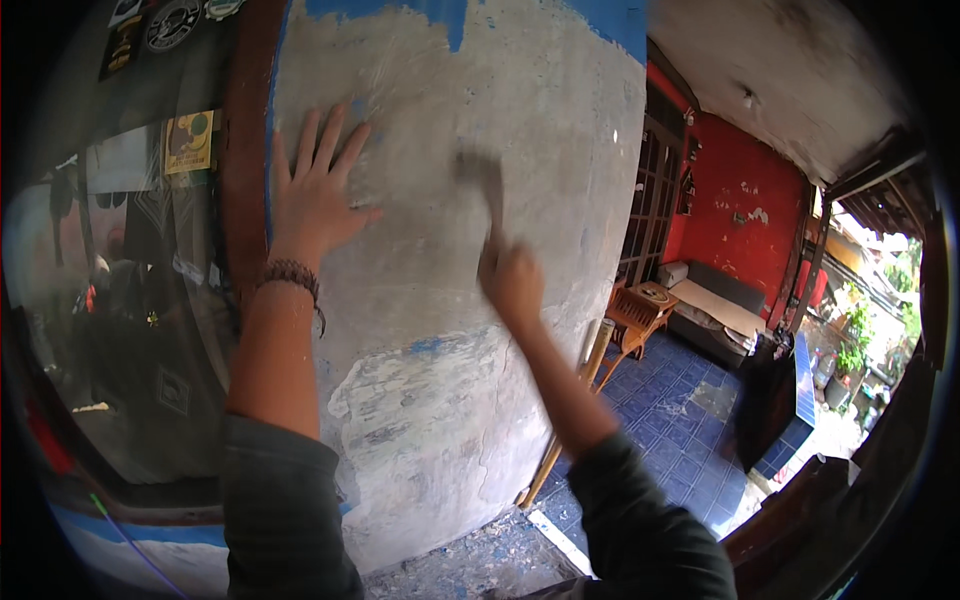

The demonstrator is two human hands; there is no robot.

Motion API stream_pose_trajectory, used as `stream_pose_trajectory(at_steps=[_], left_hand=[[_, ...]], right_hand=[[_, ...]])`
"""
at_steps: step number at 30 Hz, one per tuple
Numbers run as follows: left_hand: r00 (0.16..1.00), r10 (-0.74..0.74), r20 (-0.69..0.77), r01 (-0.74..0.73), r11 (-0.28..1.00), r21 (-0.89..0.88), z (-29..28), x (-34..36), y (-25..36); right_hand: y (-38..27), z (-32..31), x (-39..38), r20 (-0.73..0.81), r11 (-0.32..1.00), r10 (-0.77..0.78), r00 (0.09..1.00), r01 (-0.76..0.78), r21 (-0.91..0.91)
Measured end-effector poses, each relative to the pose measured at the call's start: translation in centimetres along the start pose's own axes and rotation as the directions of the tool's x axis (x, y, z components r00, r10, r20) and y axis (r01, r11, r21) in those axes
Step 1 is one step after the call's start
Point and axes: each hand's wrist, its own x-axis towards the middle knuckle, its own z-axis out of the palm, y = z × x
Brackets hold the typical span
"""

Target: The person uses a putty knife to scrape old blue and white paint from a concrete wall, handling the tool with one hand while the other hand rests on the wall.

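Observation:
My left hand lies flat on the grey wall, fingers spread, a dark braided bracelet round its wrist. In my right hand, closed round the handle, is a scraper. Motion smears its broad dark head, which lies over the wall's upper middle; I cannot tell whether it touches the surface. Blue paint remains along the wall's top edge. Lower down, rough whitish patches show.
A window in a brown frame adjoins the wall on the left. Paint flakes litter the ground below. To the right are a bamboo pole, a wooden chair, a sofa and blue floor tiles.

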Motion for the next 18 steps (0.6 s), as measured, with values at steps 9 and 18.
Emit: stream_pose_trajectory(at_steps=[9, 18], left_hand=[[0.986, 0.003, -0.169, 0.017, 0.992, 0.121, 5.7, -6.5, 1.9], [0.793, 0.434, 0.427, -0.414, 0.899, -0.146, 9.4, -23.4, 4.5]], right_hand=[[-2.9, -6.9, -34.2, 0.55, 0.755, 0.321, 0.771, -0.559, 0.342], [-1.5, -11.5, -37.2, 0.818, 0.301, 0.42, 0.393, -0.911, 0.283]])
